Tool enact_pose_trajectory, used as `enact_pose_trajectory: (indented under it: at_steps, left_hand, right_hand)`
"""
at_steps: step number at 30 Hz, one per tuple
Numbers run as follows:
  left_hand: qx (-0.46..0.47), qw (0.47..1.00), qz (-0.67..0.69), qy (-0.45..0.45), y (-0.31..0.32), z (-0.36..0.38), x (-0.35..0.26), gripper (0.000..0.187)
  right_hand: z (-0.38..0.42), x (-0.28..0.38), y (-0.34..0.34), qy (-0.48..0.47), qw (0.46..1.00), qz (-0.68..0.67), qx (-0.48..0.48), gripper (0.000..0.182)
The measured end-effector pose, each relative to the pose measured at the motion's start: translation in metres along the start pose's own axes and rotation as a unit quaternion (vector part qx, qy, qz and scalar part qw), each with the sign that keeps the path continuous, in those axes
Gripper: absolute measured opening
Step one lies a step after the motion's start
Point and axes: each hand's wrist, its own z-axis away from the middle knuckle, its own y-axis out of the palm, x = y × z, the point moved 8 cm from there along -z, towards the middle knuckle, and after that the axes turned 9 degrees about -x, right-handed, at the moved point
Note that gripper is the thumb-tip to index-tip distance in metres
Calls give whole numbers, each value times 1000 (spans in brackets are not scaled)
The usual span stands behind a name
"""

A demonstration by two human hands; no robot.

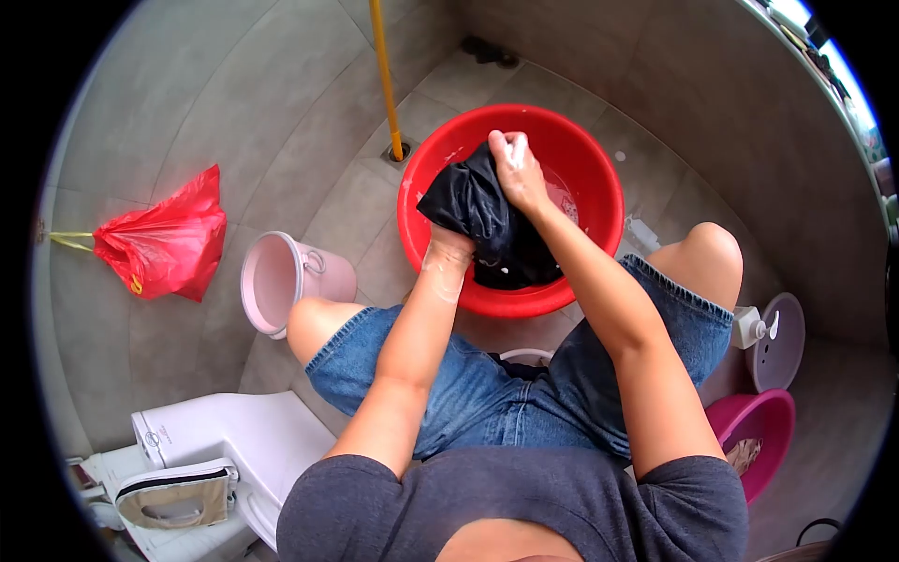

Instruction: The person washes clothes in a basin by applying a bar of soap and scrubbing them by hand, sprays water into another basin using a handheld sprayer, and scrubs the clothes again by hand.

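A wet black cloth garment [482,201] is bunched between my hands over a red basin [599,187]. My right hand [518,169], with white suds on it, is closed on the garment's upper edge. Lower and to the left, my left hand [451,245] is partly covered by the cloth; its fingers are hidden under the fabric. Part of the dark cloth hangs down into the basin, where some foam shows on the red bottom. What kind of garment it is I cannot make out.
To the left stand a pink bucket [272,284] and a hanging red plastic bag [169,239]. A yellow pole [385,80] rises from a floor drain. Right of my knee are a white pump bottle [748,328] and a magenta basin [782,421]. A white toilet [225,431] is lower left.
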Motion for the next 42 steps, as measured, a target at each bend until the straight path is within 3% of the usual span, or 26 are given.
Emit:
enact_pose_trajectory:
  at_steps: [1, 2, 3, 4, 6, 7, 10, 11, 12, 14, 15, 17, 19, 22, 23, 24, 26, 28, 29, 31, 33, 35, 37, 39, 41, 42]
  left_hand:
    - [-5, 974, 225, -23, 3, -1, 18, 32]
    - [6, 874, 467, -133, 19, 1, 47, 41]
    - [-23, 701, 672, -237, 34, 4, 75, 50]
    - [162, 511, 822, -191, 35, 5, 42, 58]
    - [135, 557, 792, -208, 29, 4, 54, 55]
    - [-27, 793, 579, -188, 20, -6, 78, 52]
    - [10, 719, 673, -172, 31, -10, 46, 39]
    - [-31, 825, 542, -155, 17, -12, 20, 41]
    - [5, 811, 550, -199, 14, -20, -5, 41]
    - [41, 963, 265, -13, 3, -32, -21, 39]
    - [28, 990, 134, 27, 2, -30, -22, 37]
    - [104, 993, 51, 26, 22, -16, -26, 38]
    - [128, 988, -27, 77, 28, -2, -42, 37]
    - [231, 967, 93, 49, 23, -1, -45, 39]
    - [229, 965, 127, 2, 11, -7, -35, 35]
    - [134, 954, 252, -95, -4, -17, -17, 29]
    - [-126, 845, 451, -256, -26, -21, 54, 21]
    - [-323, 773, 345, -422, -38, 12, 124, 22]
    - [-288, 760, 302, -499, -13, 34, 192, 25]
    - [-235, 655, 291, -657, 9, 68, 187, 37]
    - [-192, 662, 327, -646, 15, 63, 120, 50]
    - [-131, 829, 319, -439, 22, 31, 116, 61]
    - [-56, 935, 289, -199, 34, 15, 93, 72]
    - [-21, 873, 452, -182, 40, 15, 76, 77]
    - [-26, 564, 739, -367, 51, 21, 79, 75]
    - [-24, 540, 766, -349, 52, 19, 84, 72]
  right_hand:
    - [12, 1, 8, -3, 1000, 20, 14, 64]
    - [30, 10, 14, -15, 998, 52, 15, 65]
    - [43, 24, 21, -55, 995, 84, 23, 66]
    - [56, 32, 29, -95, 988, 115, 34, 66]
    - [68, 40, 32, -155, 980, 123, 5, 64]
    - [62, 34, 28, -134, 988, 72, 13, 62]
    - [10, -25, 13, 26, 997, -20, -69, 62]
    - [-1, -63, 28, 178, 963, -201, 6, 66]
    - [3, -86, 43, 321, 868, -370, 82, 70]
    - [26, -73, 45, 369, 746, -496, 248, 80]
    - [29, -67, 39, 356, 760, -498, 218, 88]
    - [22, -69, 44, 363, 720, -544, 233, 64]
    - [12, -91, 44, 409, 741, -494, 199, 28]
    - [4, -92, 12, 373, 834, -401, 73, 19]
    - [6, -87, 18, 395, 806, -412, 157, 17]
    - [7, -76, 21, 391, 785, -448, 174, 21]
    - [12, -54, 28, 381, 737, -518, 205, 29]
    - [10, -46, 30, 359, 723, -548, 220, 35]
    - [11, -36, 27, 342, 725, -556, 220, 36]
    - [18, -7, 17, 306, 726, -574, 225, 39]
    - [24, 20, 6, 252, 721, -593, 255, 48]
    - [20, 27, -2, 197, 698, -623, 293, 61]
    - [12, 2, -5, 202, 710, -614, 280, 60]
    - [14, -26, -8, 243, 743, -568, 257, 55]
    - [13, -67, -4, 306, 763, -521, 228, 46]
    - [12, -84, -2, 347, 777, -491, 186, 45]
